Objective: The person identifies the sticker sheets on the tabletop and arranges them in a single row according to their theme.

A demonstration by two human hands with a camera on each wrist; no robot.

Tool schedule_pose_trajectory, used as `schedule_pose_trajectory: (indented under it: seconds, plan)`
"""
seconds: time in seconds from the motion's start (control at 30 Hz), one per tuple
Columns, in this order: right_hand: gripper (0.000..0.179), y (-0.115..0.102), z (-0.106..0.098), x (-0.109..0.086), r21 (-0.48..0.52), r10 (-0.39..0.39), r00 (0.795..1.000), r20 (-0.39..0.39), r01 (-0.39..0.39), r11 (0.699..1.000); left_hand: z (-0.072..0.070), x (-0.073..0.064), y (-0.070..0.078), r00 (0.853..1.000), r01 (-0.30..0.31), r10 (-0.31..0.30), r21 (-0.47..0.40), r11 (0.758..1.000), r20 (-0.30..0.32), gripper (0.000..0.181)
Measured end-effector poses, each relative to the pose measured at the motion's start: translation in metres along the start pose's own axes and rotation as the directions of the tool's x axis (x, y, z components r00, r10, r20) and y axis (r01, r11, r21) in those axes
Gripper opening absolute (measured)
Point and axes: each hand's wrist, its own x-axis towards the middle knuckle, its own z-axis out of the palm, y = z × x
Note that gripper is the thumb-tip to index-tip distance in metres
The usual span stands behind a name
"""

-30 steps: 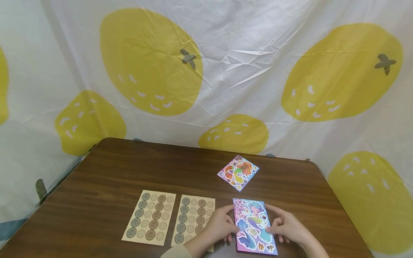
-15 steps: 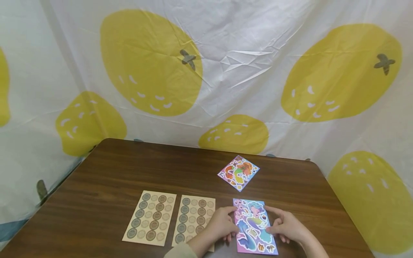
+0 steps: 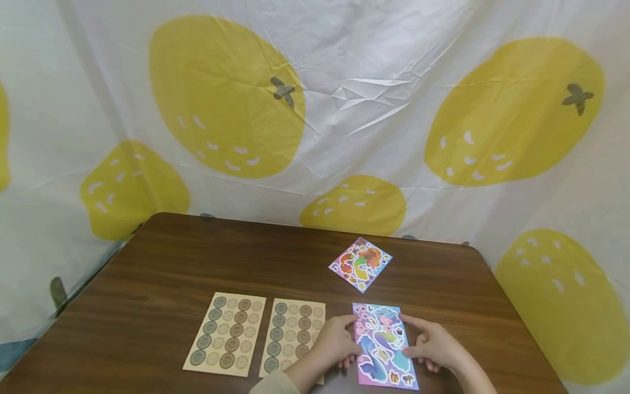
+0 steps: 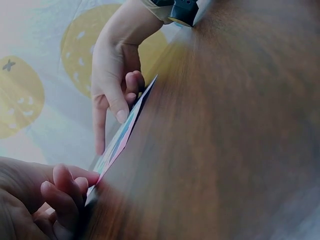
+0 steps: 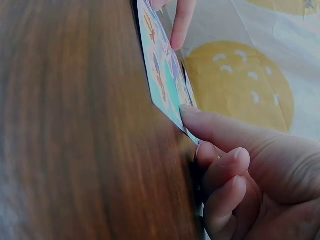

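A sticker sheet (image 3: 388,346) with a blue-haired mermaid lies at the front of the table, between both hands. My left hand (image 3: 333,345) holds its left edge, thumb on the printed side and index fingertip near the upper left corner. At the right edge, my right hand (image 3: 435,345) holds it with the thumb on top and the index finger stretched toward the upper right corner. The other fingers of each hand are curled below the thumb. In the right wrist view the thumb (image 5: 215,125) presses the sheet's edge, with a curled finger just beneath.
Two tan sheets of round stickers, one on the left (image 3: 225,334) and one partly behind my left forearm (image 3: 292,336), lie on the brown table (image 3: 221,246). Farther back is another mermaid sheet (image 3: 361,265), turned diagonally. A lemon-print cloth (image 3: 364,142) hangs behind the table.
Both hands keep their places on the mermaid sheet. A dark strip under its near left edge, seen earlier, no longer shows. The head view has shifted slightly.
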Motion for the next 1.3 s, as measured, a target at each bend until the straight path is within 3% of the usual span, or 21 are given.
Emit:
schedule_pose_trajectory:
  seconds: [0.6, 0.87, 1.3]
  plan:
    - [0.085, -0.007, 0.002, 0.001, -0.025, 0.026, 0.999, -0.033, -0.027, 0.999, -0.001, 0.001, 0.002, 1.0, -0.005, 0.005, 0.002, 1.0, 0.006, 0.069]
    - [0.084, -0.009, 0.005, 0.001, -0.049, 0.031, 0.998, -0.056, -0.034, 0.998, -0.004, 0.0, 0.003, 0.998, 0.045, -0.044, -0.019, 0.999, 0.041, 0.068]
    - [0.074, -0.011, 0.006, 0.002, -0.127, -0.008, 0.993, -0.114, -0.007, 0.992, -0.01, -0.002, 0.008, 0.996, 0.034, -0.028, -0.08, 0.996, 0.083, 0.064]
